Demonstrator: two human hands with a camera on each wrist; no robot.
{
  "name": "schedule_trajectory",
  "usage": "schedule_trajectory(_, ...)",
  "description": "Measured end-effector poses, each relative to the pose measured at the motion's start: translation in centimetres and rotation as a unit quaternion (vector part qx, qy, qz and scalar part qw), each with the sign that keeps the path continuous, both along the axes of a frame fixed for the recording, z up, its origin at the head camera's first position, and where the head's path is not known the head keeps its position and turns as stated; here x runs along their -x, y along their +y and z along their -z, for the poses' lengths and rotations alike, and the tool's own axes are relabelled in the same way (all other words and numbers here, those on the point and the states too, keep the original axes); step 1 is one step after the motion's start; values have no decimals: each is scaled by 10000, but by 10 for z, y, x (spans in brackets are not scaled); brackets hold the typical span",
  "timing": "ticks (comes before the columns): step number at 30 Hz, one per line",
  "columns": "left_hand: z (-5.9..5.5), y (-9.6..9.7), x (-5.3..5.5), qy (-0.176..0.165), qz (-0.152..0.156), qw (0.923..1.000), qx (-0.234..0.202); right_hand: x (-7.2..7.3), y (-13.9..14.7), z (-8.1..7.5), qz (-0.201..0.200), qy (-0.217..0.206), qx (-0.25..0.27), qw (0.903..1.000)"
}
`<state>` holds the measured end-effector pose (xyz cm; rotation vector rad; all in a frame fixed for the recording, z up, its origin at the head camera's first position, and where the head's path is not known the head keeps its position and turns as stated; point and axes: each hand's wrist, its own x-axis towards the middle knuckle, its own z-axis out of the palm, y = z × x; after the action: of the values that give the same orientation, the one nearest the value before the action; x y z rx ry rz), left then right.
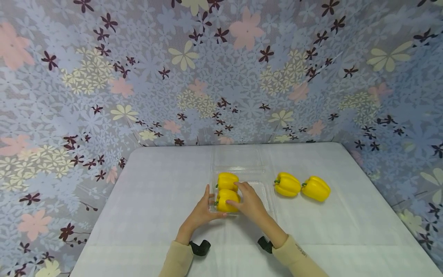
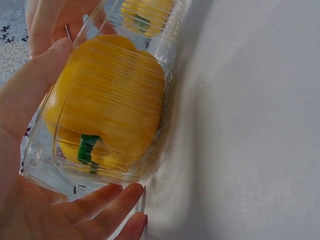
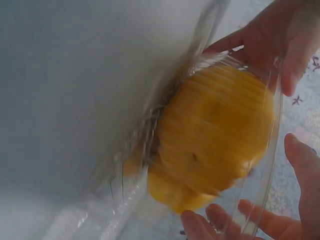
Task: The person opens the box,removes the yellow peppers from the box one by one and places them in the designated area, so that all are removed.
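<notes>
Two yellow bell peppers sit one behind the other in the left half of a clear plastic container [image 1: 262,192], their green stems facing left. At the container's front left corner my left hand [image 1: 202,211] holds it, thumb along the front rim and fingers at the left side. My right hand [image 1: 252,204] reaches over the container, its thumb and fingers spread above the front pepper [image 1: 226,206] and the rear pepper [image 1: 226,181]. In the right wrist view, the thumb [image 3: 300,155] stands apart from the near pepper [image 3: 215,125], with the fingertips [image 3: 195,225] low beside the farther one.
Two more yellow bell peppers, one nearer [image 1: 287,184] and one farther right [image 1: 315,188], lie right of the container. The container's hinged lid [image 1: 238,157] lies folded open behind it. A white cloth covers the table [image 1: 155,184], and a floral curtain [image 1: 221,77] hangs behind.
</notes>
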<state>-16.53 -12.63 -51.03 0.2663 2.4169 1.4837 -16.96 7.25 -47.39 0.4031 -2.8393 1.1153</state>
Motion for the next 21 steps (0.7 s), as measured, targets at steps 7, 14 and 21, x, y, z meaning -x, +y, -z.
schedule_trajectory(7,0,0,0,-3,24,10000,-14,0,-5,6,-90,86,91,9999)
schedule_trajectory(14,1,0,0,-2,6,10000,6,0,-8,11,-114,25,109,9999)
schedule_trajectory(21,-1,0,0,-14,-3,10000,-66,-1,-14,18,-238,-181,211,9993)
